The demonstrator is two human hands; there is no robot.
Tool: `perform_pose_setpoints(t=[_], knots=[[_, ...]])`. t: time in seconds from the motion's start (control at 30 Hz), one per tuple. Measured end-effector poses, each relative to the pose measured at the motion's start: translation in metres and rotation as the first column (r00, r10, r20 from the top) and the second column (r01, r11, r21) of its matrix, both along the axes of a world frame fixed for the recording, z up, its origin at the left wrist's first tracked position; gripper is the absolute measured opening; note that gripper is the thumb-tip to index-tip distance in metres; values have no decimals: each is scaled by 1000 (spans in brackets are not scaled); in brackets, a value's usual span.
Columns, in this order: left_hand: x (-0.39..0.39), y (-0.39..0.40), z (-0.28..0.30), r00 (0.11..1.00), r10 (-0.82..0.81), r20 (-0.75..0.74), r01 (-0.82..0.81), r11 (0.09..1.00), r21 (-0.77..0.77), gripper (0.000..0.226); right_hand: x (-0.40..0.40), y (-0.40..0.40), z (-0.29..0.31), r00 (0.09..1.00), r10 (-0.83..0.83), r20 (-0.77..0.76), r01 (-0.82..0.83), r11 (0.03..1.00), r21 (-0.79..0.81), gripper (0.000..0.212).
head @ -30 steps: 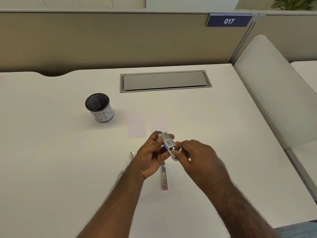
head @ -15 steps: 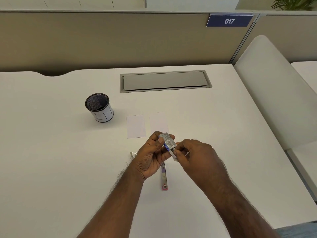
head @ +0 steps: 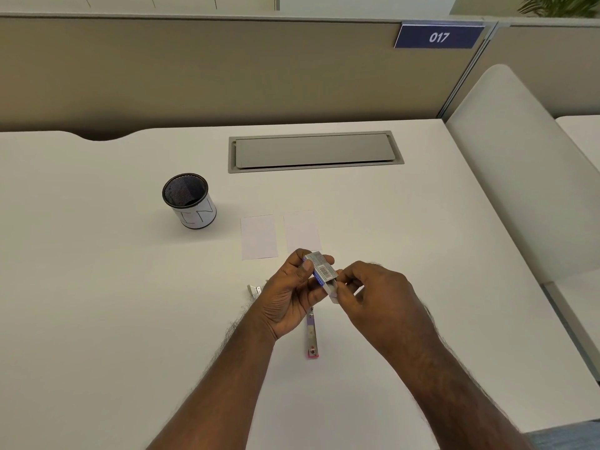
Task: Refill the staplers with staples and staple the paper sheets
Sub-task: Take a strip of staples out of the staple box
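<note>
Above the table (head: 97,319), left hand (head: 289,297) grips the staple box (head: 321,271); right hand (head: 373,293) pinches its inner tray (head: 333,292); two paper sheets (head: 258,237) lie beyond.

One view only, from the head, looking forward and steeply down across the desk (head: 97,319). Both forearms come up from the bottom edge, and the left hand (head: 289,297) and right hand (head: 373,297) meet near the middle, close under the lens. The far partition (head: 194,69) runs along the top, well back. Wide angle: the desk edges bow toward the corners.
</note>
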State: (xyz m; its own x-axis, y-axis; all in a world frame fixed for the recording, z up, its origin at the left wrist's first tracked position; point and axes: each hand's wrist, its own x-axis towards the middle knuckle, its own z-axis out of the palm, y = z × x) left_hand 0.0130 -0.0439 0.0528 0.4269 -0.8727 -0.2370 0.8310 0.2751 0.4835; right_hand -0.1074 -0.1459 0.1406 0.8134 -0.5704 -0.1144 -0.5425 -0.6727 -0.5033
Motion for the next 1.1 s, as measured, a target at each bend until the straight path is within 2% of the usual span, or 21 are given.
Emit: perform_pose_setpoints(t=[0.37,0.63,0.83,1.1], knots=[[0,-1,3,999,12,31,-13,1000,12,31,-1,-2,1,1000,19,-17,-19,999,-25,9],[0,-2,4,999,4,41,-4,1000,-9,27,-2,-3,0,997,63,-52,-68,992,-106,15],[-1,-2,3,998,-9,59,9,1000,3,27,2,-7,2,997,35,-74,-38,999,-37,12],[-2,-1,7,995,-38,96,37,999,13,24,8,-14,3,986,-72,-150,86,992,87,18]])
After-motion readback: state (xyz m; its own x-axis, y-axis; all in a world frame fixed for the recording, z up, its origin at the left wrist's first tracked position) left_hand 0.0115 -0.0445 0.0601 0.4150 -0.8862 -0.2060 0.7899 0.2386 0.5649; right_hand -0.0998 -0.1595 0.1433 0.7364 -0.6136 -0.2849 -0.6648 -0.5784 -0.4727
